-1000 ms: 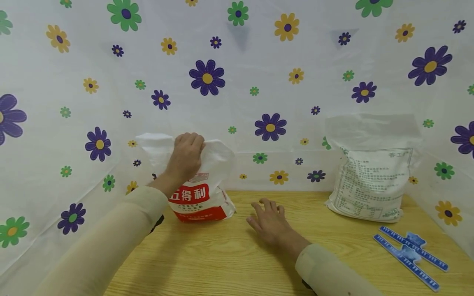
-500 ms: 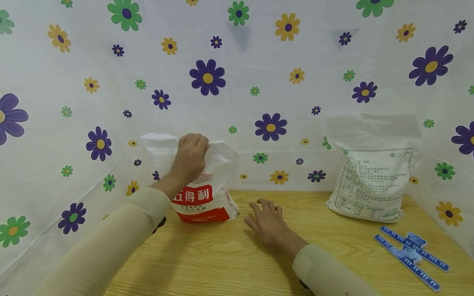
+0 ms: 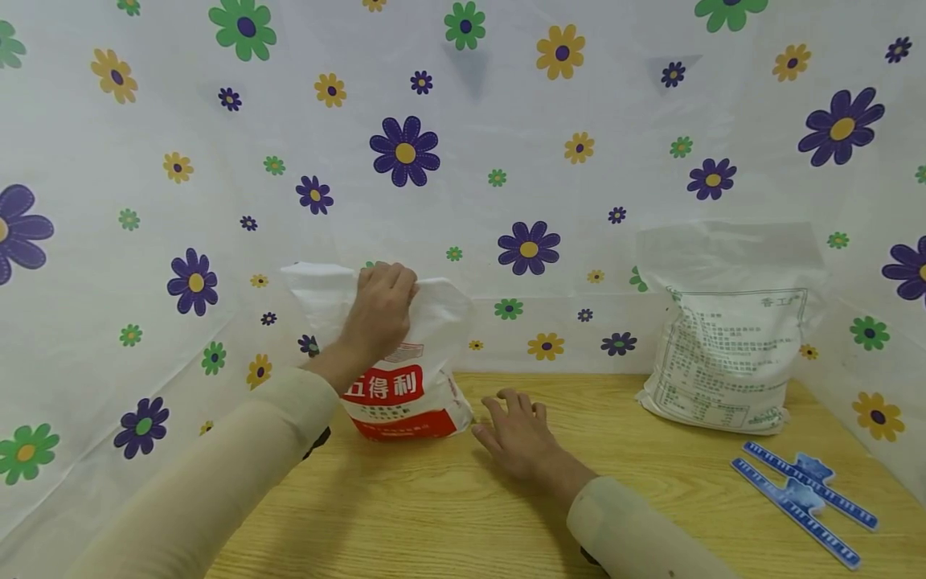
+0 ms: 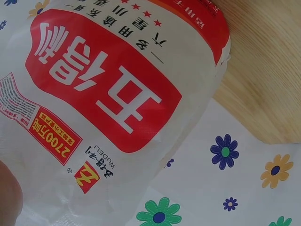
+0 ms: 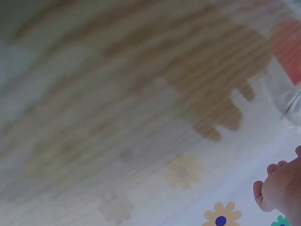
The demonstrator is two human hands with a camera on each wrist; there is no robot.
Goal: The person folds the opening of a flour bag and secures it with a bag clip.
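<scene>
A person's left hand clenches the crumpled top edge of a white flour bag with a red label, its grip grasping the folded plastic while the bag stands upright at the back left of the wooden tabletop, against the flowered sheet that forms the backdrop. The right hand lies flat on the tabletop just beside the bag's lower right corner, its grip released, fingers spread and pointing toward the backdrop; whether the fingertips touch the bag cannot be told. Both arms wear pale cream sleeves. The left wrist view shows the bag's red panel with large white characters at close range, the tabletop and the sheet's printed flowers beyond it. The right wrist view is blurred, showing only fingertips at the lower right edge and a shadow on the wood. Well apart, at the back right of the tabletop, a second white bag with grey print leans against the sheet, and two blue rulers lie crossed near the right front edge.
</scene>
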